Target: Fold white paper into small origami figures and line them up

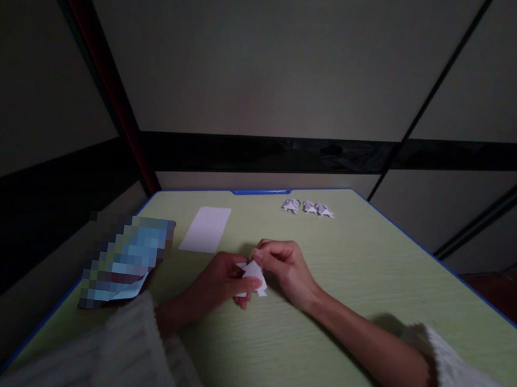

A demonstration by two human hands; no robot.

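Observation:
A small, partly folded piece of white paper (255, 277) sits just above the green table (368, 295), held between both hands. My left hand (222, 280) pinches its lower left side with thumb and fingers closed. My right hand (285, 266) grips its upper edge, fingers curled over it. Both forearms come out of white knitted sleeves at the bottom of the view.
A flat white sheet (206, 229) lies behind my left hand. Three small folded paper figures (309, 208) stand in a row near the far table edge. A blurred blue object (125, 259) rests at the left edge. Pale wall panels with dark frames rise behind.

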